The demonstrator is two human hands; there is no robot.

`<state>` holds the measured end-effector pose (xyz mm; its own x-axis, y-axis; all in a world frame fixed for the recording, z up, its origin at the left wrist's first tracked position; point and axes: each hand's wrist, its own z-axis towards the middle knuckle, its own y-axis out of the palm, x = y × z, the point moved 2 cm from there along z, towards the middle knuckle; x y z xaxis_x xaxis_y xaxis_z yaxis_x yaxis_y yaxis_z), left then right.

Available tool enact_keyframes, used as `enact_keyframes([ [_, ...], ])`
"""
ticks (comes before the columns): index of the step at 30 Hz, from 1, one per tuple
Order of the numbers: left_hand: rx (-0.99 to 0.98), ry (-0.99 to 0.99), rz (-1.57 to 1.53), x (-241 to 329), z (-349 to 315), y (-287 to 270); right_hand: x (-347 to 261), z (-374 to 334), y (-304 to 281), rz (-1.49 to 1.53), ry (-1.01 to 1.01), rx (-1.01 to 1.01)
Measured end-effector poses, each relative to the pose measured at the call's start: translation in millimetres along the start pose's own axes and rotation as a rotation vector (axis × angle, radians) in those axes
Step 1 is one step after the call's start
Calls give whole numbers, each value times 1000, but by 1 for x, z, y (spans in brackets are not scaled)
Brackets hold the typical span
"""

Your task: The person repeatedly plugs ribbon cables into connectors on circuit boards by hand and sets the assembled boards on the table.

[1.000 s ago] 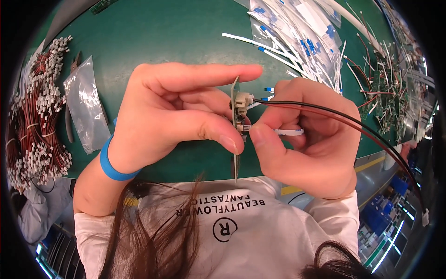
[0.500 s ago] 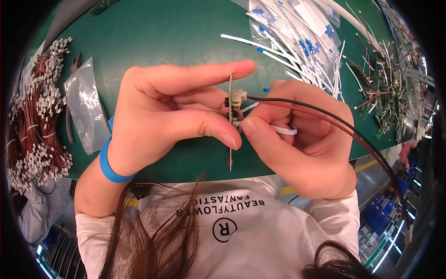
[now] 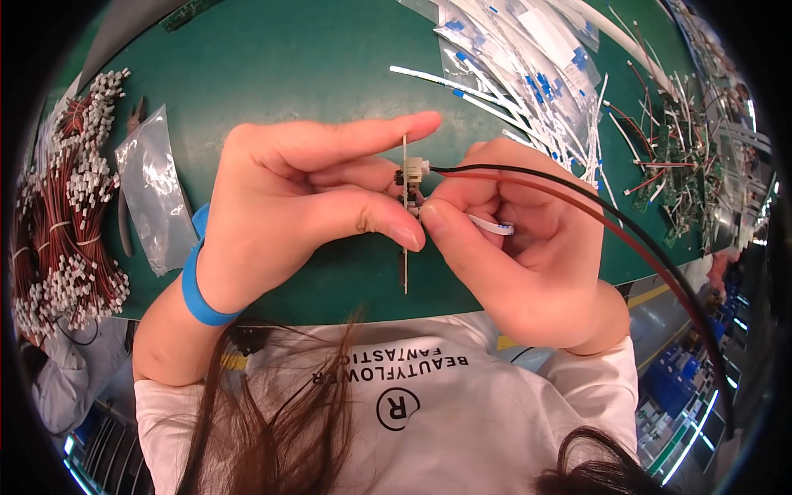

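Observation:
A thin circuit board (image 3: pixel 405 272) stands edge-on to me in the middle of the view, gripped between the thumb and fingers of my left hand (image 3: pixel 289 186). A blue band (image 3: pixel 198 285) circles that wrist. From a white connector (image 3: pixel 418 168) on the board's right face, a black and red wire pair (image 3: pixel 577 183) runs off over my right hand (image 3: pixel 536 247). My right thumb and fingers pinch a white flat ribbon cable (image 3: pixel 492 225) against the board, just below that connector. The cable's end at the board is hidden by my fingertips.
Bundled red-brown wires with white plugs (image 3: pixel 78 206) lie at the left, beside a clear plastic bag (image 3: pixel 155 190) and pliers (image 3: pixel 132 120). White ribbon cables with blue ends (image 3: pixel 495 103) and bags lie at the back right. Wired circuit boards (image 3: pixel 685 165) are heaped farther right on the green table (image 3: pixel 313 62).
Both hands have shifted slightly, the right one leftward and the board a little up and left with it. My hold on the board and ribbon cable looks the same.

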<state>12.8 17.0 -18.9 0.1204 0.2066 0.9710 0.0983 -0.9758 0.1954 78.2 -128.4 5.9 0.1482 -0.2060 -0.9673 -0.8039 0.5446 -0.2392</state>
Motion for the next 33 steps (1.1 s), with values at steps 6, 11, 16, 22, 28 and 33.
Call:
enact_keyframes([
  [6,1,66,85,-4,2,-1,-1,0,2,-1,25,25],
  [11,9,91,144,-3,3,0,2,1,2,9,65,10],
  [16,-60,-30,190,7,3,-5,4,5,2,5,12,-14],
  [22,-61,-71,-195,2,1,1,-4,6,-3,323,-18,5],
  [28,-41,-103,-268,5,0,1,-6,8,-5,301,-22,3],
  [33,-4,-147,-324,4,-1,0,-7,8,-2,474,30,95],
])
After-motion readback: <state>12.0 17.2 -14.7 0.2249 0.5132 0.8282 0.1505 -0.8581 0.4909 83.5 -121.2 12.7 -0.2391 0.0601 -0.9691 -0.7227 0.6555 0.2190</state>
